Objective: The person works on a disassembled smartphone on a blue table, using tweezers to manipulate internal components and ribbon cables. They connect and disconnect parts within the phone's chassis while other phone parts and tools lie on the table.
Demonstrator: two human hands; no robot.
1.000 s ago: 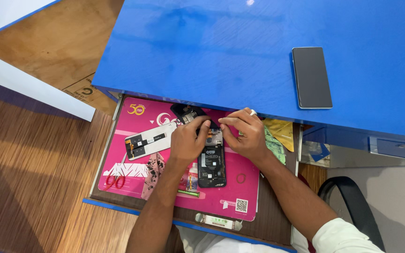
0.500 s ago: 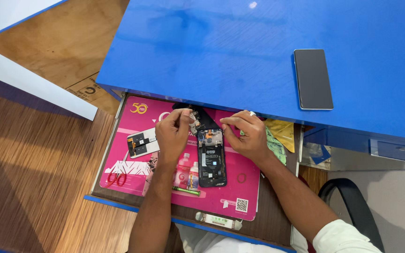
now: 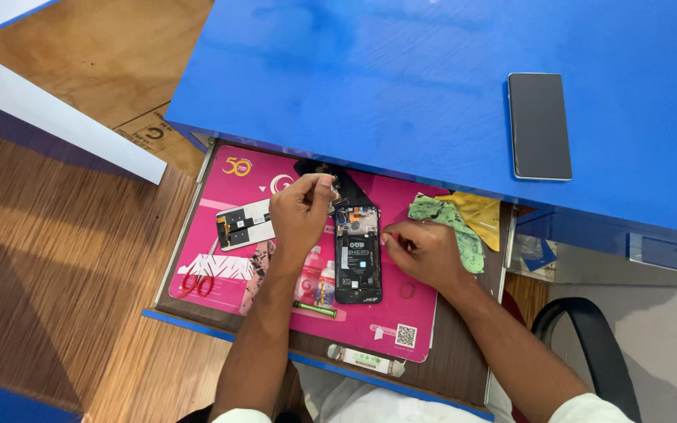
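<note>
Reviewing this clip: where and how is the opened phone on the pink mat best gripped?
Probably by its two long edges near the lower half of the opened phone, coming from above. It lies flat, lengthwise toward the person, its top end crowded by the left hand; the right hand sits beside it.

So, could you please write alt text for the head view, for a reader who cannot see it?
Seen from above, a person's left hand pinches a small part at the top of an opened black phone on a pink mat in a pulled-out drawer, while the right hand rests beside it. An intact phone lies on the blue desk above.
</note>
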